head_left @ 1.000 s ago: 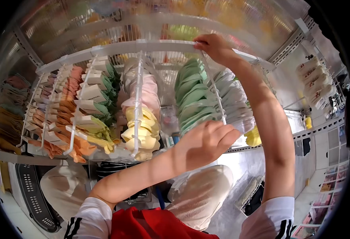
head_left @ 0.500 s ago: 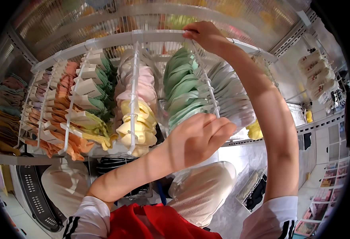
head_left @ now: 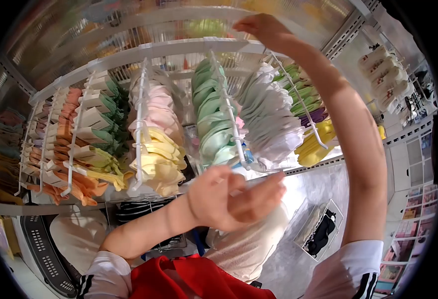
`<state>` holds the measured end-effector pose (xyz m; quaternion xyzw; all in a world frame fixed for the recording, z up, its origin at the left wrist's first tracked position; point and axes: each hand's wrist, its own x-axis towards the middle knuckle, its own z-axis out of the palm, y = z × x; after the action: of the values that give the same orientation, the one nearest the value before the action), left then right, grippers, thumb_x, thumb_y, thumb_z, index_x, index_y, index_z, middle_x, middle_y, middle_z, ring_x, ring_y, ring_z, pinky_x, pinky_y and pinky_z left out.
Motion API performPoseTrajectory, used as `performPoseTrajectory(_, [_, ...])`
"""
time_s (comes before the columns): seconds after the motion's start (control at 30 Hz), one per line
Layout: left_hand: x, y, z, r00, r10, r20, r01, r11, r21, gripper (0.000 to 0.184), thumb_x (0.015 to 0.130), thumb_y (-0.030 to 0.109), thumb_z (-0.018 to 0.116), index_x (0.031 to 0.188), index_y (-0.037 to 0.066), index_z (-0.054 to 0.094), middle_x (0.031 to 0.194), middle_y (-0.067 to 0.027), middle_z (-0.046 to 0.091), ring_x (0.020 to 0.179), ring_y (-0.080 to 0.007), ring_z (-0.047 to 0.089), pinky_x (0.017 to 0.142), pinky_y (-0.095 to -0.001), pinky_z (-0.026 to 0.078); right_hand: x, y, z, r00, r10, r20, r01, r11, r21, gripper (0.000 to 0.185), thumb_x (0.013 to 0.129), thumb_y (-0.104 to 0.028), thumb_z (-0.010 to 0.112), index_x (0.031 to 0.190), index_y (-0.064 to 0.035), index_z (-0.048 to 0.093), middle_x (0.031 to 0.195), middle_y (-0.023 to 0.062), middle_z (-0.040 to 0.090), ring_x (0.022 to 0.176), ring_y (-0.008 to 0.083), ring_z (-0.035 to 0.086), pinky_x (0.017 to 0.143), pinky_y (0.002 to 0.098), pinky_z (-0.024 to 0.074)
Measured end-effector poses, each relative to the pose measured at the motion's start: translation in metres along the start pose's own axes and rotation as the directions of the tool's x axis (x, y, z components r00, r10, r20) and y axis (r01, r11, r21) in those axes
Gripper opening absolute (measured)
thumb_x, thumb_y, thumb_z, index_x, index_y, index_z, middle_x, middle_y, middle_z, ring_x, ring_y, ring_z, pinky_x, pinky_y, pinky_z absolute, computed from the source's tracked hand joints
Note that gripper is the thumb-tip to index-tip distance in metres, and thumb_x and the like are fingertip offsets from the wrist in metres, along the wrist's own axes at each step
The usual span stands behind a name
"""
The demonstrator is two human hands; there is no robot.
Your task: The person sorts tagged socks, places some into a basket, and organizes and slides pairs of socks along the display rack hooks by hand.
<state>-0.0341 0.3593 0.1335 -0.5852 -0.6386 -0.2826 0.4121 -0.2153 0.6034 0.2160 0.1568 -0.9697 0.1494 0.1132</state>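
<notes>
My left hand (head_left: 234, 199) is open, palm turned up and fingers apart, below the front end of a white display hook (head_left: 231, 119). I see nothing in it. Mint-green folded cloth items (head_left: 214, 119) hang along that hook, and pale grey-white ones (head_left: 273, 114) hang to its right. Above the white crossbar (head_left: 179, 50), my right hand (head_left: 261, 29) is raised, its fingers drawn together and pointing left. It appears apart from the bar, and nothing shows between the fingers.
Pink and yellow cloth items (head_left: 159, 144) and carded orange and green ones (head_left: 97, 134) hang at left. Yellow items (head_left: 316, 144) hang on a right-hand hook (head_left: 303, 109). Below are a wire basket (head_left: 321, 229) with black items and a black perforated basket (head_left: 47, 249).
My right hand has let go of the crossbar and lifted off it. My left hand has lowered slightly and opened. The view has shifted, showing more green, purple and yellow items at right.
</notes>
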Motion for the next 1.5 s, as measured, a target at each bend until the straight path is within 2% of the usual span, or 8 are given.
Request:
performPoseTrajectory(0.13, [0.034,0.032,0.051,0.991,-0.126,0.04,0.131,0.972,-0.192,0.029,0.076,0.01,0.051,0.105,0.009,0.056,0.11,-0.0015,0.055,0.071,-0.0089,0.048,0.062,-0.0219,0.038,-0.034,0.076,-0.006,0.983,0.18,0.022,-0.18,0.984,-0.002,0.027,0.086,-0.026,0.052,0.101,-0.0063,0.062,0.093,0.0107,0.063,0.084,0.025,0.059,0.076,0.0325,0.044])
performPoseTrajectory(0.23, [0.058,0.035,0.092,0.978,-0.194,0.073,0.198,0.979,-0.048,0.036,0.072,0.01,0.055,0.108,0.005,0.055,0.105,-0.0036,0.056,0.077,-0.0124,0.051,0.064,-0.0247,0.041,-0.051,0.096,0.001,0.997,0.064,-0.038,-0.059,0.991,0.124,0.024,0.084,-0.022,0.054,0.102,-0.007,0.062,0.091,0.0105,0.064,0.082,0.0238,0.059,0.076,0.0321,0.0441])
performPoseTrajectory(0.37, [0.067,0.028,0.122,0.973,-0.217,0.085,0.23,0.95,-0.212,0.037,0.067,0.009,0.058,0.103,0.002,0.056,0.086,-0.0026,0.053,0.077,-0.0157,0.052,0.066,-0.0272,0.045,-0.051,0.089,0.007,0.997,0.015,-0.072,-0.004,0.989,0.148,0.024,0.082,-0.019,0.057,0.102,-0.0076,0.062,0.088,0.0117,0.064,0.079,0.0245,0.059,0.075,0.0325,0.0442])
performPoseTrajectory(0.87, [0.061,0.018,0.112,0.974,-0.224,-0.004,0.219,0.954,-0.207,0.029,0.067,0.008,0.062,0.096,0.004,0.061,0.089,-0.0031,0.056,0.076,-0.0164,0.053,0.062,-0.0259,0.048,-0.04,0.068,0.013,0.993,-0.025,-0.115,0.042,0.989,0.145,0.022,0.077,-0.015,0.061,0.094,-0.0018,0.062,0.081,0.0151,0.062,0.073,0.0284,0.059,0.069,0.0341,0.0441])
performPoseTrajectory(1.23, [0.058,0.014,0.106,0.971,-0.23,0.07,0.24,0.931,-0.276,0.031,0.064,0.003,0.062,0.095,0.001,0.06,0.087,-0.0064,0.059,0.072,-0.0196,0.055,0.06,-0.0277,0.048,-0.039,0.076,0.02,0.981,-0.078,-0.178,0.095,0.992,0.087,0.026,0.076,-0.023,0.062,0.095,-0.0059,0.064,0.081,0.0142,0.062,0.074,0.0284,0.059,0.068,0.0347,0.0444])
performPoseTrajectory(1.37, [0.057,0.018,0.114,0.964,-0.246,0.099,0.264,0.918,-0.295,0.033,0.063,0.0,0.062,0.096,0.002,0.06,0.089,-0.0064,0.06,0.068,-0.0198,0.054,0.057,-0.0272,0.047,-0.04,0.075,0.023,0.984,-0.031,-0.178,0.037,0.999,0.033,0.026,0.078,-0.026,0.06,0.098,-0.0091,0.064,0.087,0.0124,0.063,0.073,0.0267,0.06,0.069,0.0354,0.047])
performPoseTrajectory(1.47, [0.063,0.022,0.103,0.966,-0.226,0.125,0.248,0.947,-0.204,0.033,0.064,0.002,0.062,0.097,0.003,0.06,0.093,-0.0061,0.06,0.064,-0.0169,0.052,0.055,-0.025,0.046,-0.035,0.084,0.004,0.986,0.148,-0.075,-0.125,0.96,0.251,0.027,0.081,-0.029,0.058,0.099,-0.0087,0.064,0.087,0.0108,0.064,0.072,0.0226,0.061,0.065,0.0345,0.0483])
performPoseTrajectory(1.5, [0.064,0.025,0.099,0.966,-0.221,0.132,0.24,0.958,-0.156,0.034,0.064,0.002,0.062,0.098,0.004,0.06,0.095,-0.006,0.06,0.062,-0.0157,0.051,0.054,-0.024,0.045,-0.038,0.102,0.001,0.971,0.128,-0.2,-0.089,0.977,0.193,0.028,0.084,-0.03,0.057,0.099,-0.0074,0.064,0.086,0.0101,0.064,0.07,0.0188,0.061,0.061,0.0328,0.0487])
